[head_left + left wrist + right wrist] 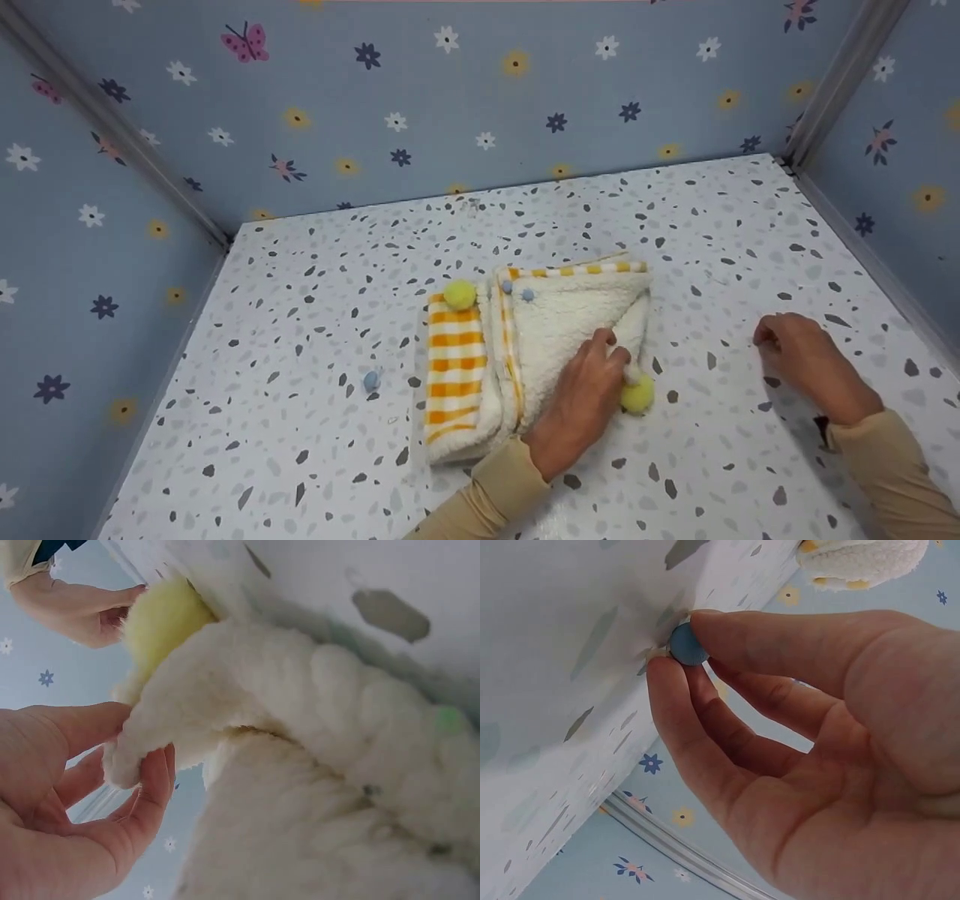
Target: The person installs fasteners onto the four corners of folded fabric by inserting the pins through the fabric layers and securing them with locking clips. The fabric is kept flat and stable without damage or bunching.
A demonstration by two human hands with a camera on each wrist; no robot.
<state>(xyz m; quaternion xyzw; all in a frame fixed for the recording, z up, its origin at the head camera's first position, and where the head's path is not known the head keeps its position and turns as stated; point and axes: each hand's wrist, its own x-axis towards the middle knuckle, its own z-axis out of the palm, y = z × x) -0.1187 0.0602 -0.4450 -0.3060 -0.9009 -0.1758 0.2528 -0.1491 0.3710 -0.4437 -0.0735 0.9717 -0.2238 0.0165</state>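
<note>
A folded blanket [566, 330], white fleece on one side and yellow-and-white check on the other, lies mid-table. Yellow pom-poms sit at its corners, one at the upper left [460, 295] and one at the lower right [637, 394]. My left hand [589, 394] reaches over the fleece and pinches a fold of its edge [131, 754] between thumb and fingers, beside the lower-right pom-pom. Off to the right, my right hand [806, 364] is low over the tabletop. Its thumb and fingertips pinch a small round blue piece with a ridged rim [688, 645], close to the table surface.
Two small blue pieces [528, 295] rest on the blanket's upper left part. Another blue piece [370, 381] lies on the speckled white table [300, 315] left of the blanket. Flower-patterned blue panels [480, 90] wall in the back and both sides.
</note>
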